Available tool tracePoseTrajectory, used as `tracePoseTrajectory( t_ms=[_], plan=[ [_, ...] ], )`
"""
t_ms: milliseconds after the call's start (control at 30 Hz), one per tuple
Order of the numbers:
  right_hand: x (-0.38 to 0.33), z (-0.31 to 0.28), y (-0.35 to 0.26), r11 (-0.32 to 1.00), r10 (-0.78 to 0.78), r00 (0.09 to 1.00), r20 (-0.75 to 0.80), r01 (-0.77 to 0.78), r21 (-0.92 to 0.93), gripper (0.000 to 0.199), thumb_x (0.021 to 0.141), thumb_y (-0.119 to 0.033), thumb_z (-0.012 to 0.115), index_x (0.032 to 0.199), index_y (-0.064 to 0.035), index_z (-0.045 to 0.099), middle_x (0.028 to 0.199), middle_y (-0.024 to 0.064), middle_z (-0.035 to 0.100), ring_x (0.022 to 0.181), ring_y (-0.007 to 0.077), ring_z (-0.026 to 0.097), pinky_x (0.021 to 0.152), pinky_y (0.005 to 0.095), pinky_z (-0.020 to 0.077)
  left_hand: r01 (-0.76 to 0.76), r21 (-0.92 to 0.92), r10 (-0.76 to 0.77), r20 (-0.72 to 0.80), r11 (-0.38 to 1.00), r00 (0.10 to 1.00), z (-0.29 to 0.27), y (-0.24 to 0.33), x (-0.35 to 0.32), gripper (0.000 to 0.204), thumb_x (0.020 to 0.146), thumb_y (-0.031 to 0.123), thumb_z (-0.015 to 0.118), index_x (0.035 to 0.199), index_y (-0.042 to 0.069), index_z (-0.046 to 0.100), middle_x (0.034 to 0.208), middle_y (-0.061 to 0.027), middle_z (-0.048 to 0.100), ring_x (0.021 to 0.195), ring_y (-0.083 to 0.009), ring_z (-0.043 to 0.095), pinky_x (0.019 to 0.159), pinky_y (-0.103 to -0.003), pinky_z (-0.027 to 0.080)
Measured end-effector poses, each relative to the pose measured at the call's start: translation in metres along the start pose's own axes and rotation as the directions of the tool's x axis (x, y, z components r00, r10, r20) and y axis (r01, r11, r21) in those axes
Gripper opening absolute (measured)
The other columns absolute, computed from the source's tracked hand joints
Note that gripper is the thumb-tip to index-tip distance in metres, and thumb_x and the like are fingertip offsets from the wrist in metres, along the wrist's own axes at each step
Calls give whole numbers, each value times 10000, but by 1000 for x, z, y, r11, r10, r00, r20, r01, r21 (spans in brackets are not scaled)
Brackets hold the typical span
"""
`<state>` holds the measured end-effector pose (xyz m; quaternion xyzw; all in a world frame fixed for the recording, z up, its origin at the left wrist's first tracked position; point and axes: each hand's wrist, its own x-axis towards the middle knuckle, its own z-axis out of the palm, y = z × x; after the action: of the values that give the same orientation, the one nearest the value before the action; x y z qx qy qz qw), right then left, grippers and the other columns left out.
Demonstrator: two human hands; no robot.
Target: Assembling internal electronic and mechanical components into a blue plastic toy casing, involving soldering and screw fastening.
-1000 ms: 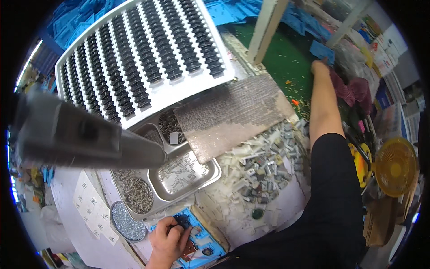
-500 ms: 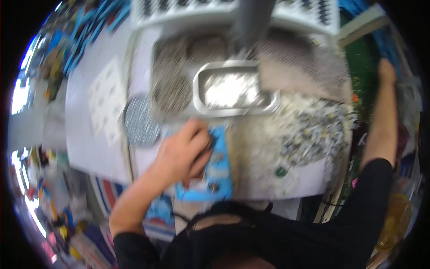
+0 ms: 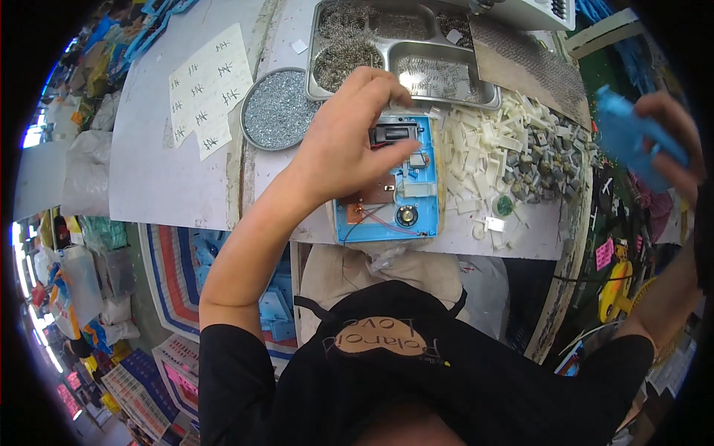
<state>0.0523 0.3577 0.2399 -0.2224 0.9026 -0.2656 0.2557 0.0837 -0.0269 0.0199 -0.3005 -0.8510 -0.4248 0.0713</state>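
A blue plastic casing [image 3: 383, 230] lies with its inner side up at the near edge of the table. Inside it sit a small round speaker [image 3: 407, 215], a brown circuit board [image 3: 378, 192], thin wires and a black part [image 3: 394, 134]. Across its left side reaches my left hand [image 3: 346, 145], its thumb spread away from the fingers and nothing visible in its grasp. Far to the right, beyond the table's edge, my right hand [image 3: 677, 134] is closed on a blue plastic cover [image 3: 632, 137] held in the air.
Behind the casing stands a steel compartment tray [image 3: 487, 98] holding springs. A round dish [image 3: 279, 108] of small metal pieces is left of it. White plastic parts [image 3: 468, 152] and grey pieces [image 3: 547, 167] are heaped right. A marked paper sheet [image 3: 212, 89] lies far left.
My right hand, stretched far right before, now has the blue cover in it and has come nearer. The left hand has opened over the casing. The view has shifted.
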Motion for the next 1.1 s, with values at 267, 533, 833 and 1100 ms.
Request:
tracePoseTrajectory(
  t_ms=[267,533,833,1100],
  plan=[
    [120,158,2,725,-120,779,-616,492,481,669,884,-310,676,1433,2,453,1331,151,580,1175,194,597,860,271,488,454,-647,-385,257,613,886,-24,26,-32,410,923,262,714,1173,-46,613,988,-124,702,789,-131,682,614,-243,542],
    [66,305,-30,734,242,918,-314,38,678,753,980,-306,608,1561,-32,215,707,87,649,571,181,616,565,337,494,513,-234,-536,-40,826,844,1,20,-85,903,826,225,797,1499,-78,277,722,-85,617,623,-138,612,580,-293,503],
    [68,319,-11,947,189,915,-356,-74,311,728,935,-306,648,1544,-83,317,617,109,585,543,288,613,547,373,455,395,17,-391,-95,919,915,16,13,-88,690,837,170,762,1424,-26,458,628,-32,499,513,-142,500,498,-278,430],
    [71,307,-3,961,6,971,-238,60,271,766,871,-217,727,1541,-119,367,602,85,549,539,236,562,570,341,445,467,26,-460,-132,884,878,13,13,-104,662,837,142,767,1411,-22,481,609,-20,463,506,-122,451,494,-271,409]
  ],
)
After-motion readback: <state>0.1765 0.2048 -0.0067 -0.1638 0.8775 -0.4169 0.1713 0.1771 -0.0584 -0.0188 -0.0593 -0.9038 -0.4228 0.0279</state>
